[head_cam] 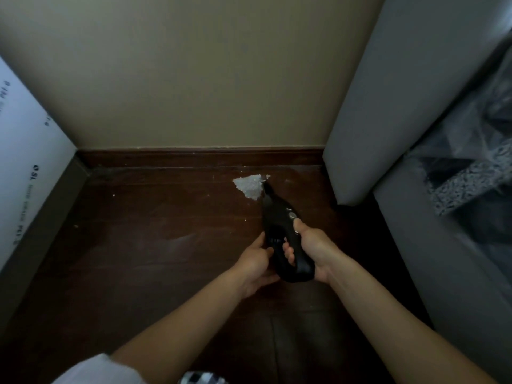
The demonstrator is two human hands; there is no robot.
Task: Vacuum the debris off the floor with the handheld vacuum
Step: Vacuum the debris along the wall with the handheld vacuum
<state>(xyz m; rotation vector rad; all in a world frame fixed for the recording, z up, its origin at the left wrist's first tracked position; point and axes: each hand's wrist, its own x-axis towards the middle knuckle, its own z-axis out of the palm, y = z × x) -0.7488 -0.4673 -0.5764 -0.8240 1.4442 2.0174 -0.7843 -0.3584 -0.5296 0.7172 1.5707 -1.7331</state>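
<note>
right hand (pixel 313 249) clenches the vacuum (pixel 279 217) handle; left hand (pixel 256 261) grips its body. beyond the grip, the nozzle touches white debris (pixel 248 185) on the floor (pixel 138 245).

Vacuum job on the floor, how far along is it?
Barely begun. The right hand grips the vacuum handle, the left hand steadies its body, and the nozzle touches the white debris pile by the baseboard. Most of the pile and scattered specks remain.

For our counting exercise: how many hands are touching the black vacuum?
2. The right hand grips the handle of the vacuum; the left hand holds its body from the left side. The nozzle points at the white debris on the floor.
</note>
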